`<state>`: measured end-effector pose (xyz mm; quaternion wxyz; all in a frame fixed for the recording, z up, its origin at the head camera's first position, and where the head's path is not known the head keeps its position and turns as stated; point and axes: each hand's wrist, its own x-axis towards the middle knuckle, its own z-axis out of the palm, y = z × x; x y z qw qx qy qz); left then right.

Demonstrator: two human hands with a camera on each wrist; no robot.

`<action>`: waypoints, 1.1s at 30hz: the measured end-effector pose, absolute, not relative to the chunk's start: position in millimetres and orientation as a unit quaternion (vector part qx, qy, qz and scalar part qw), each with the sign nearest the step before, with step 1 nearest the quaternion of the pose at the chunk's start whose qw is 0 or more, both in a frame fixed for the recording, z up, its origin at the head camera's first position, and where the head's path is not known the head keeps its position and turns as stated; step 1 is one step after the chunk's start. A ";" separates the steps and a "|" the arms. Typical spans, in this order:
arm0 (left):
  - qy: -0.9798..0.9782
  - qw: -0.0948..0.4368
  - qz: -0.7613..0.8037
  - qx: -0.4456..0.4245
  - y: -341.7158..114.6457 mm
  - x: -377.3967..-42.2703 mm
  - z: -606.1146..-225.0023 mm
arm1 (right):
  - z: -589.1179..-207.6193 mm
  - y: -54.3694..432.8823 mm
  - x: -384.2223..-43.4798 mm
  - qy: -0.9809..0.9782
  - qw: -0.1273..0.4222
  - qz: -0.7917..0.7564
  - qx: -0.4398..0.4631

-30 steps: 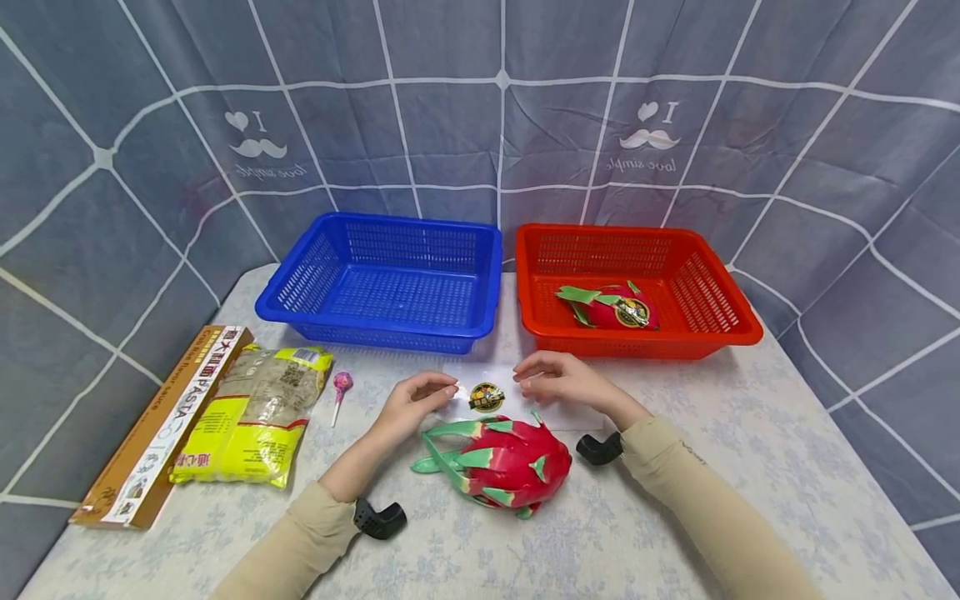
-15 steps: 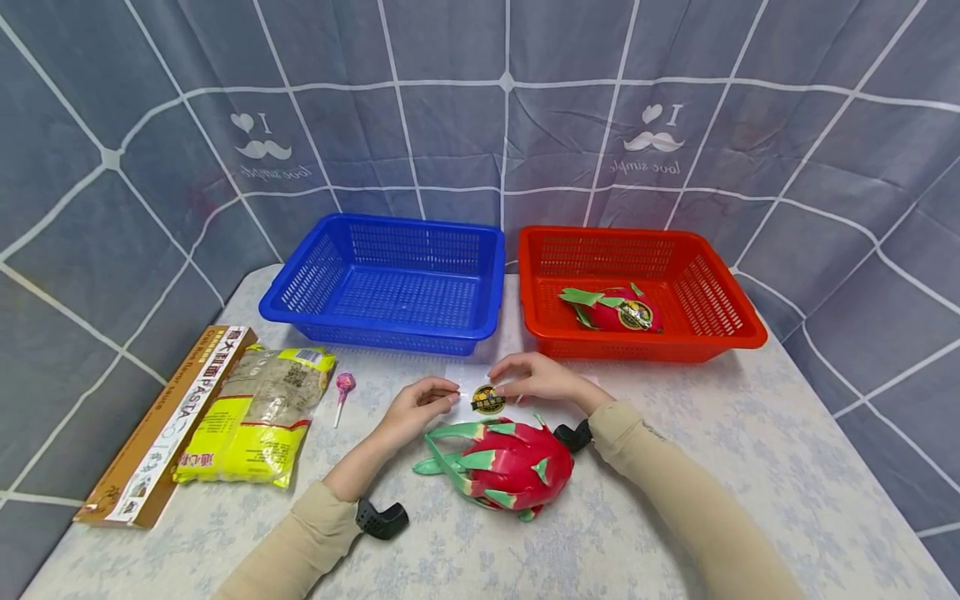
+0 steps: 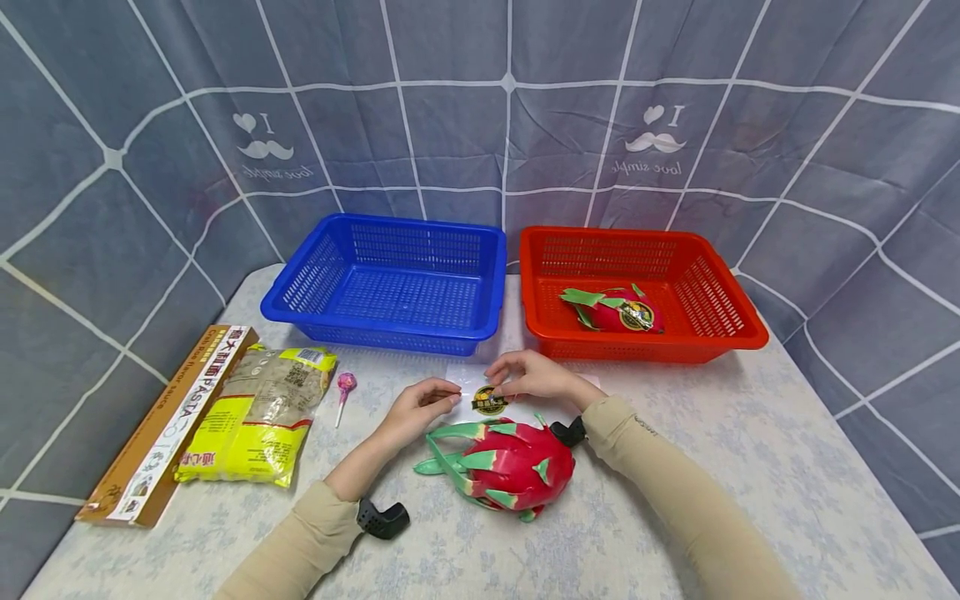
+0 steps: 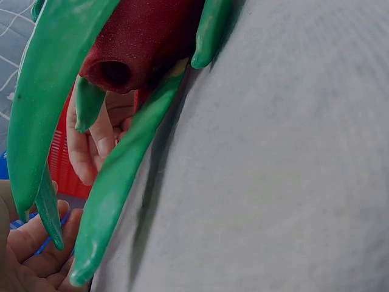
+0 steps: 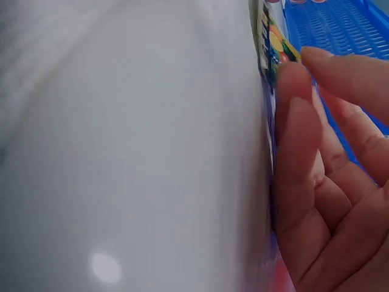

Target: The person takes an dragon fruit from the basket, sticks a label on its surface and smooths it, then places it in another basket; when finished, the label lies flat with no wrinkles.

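A round black-and-gold fruit sticker (image 3: 489,402) lies on a clear plastic sheet (image 3: 463,412) in front of the baskets. My left hand (image 3: 411,410) pinches the sheet's left part between thumb and fingertips. From the right, my right hand (image 3: 534,377) has its thumb and index finger at the sticker's edge, pinching there; the right wrist view shows the sticker's coloured rim (image 5: 281,45) right at those fingertips. Close below the hands a red dragon fruit (image 3: 525,468) with green scales rests on the table. Its long green scales partly hide my left hand (image 4: 42,249) in the left wrist view.
A blue basket (image 3: 382,337) stands at the back left. Beside it, a red basket (image 3: 645,350) holds another dragon fruit (image 3: 626,312) with a similar sticker. To the left lie a lollipop (image 3: 346,383), a yellow bag of pasta (image 3: 258,425) and a long pasta box (image 3: 168,433).
My right hand has moved left, from the sheet's right side to the sticker. My left hand and the dragon fruit have stayed in place.
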<state>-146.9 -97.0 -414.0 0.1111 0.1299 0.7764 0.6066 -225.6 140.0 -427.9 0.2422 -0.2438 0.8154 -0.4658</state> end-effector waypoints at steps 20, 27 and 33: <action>0.768 0.085 0.588 0.240 -85.1 -137.9 -409.7 | -388.9 190.2 -161.8 0.846 0.030 -0.499 -0.187; 0.795 0.101 0.497 0.333 -73.5 -122.2 -404.3 | -384.7 207.9 -141.1 0.799 0.024 -0.573 -0.181; 0.813 0.073 0.462 0.348 -71.0 -114.8 -403.3 | -386.8 212.4 -132.6 0.733 0.080 -0.641 -0.212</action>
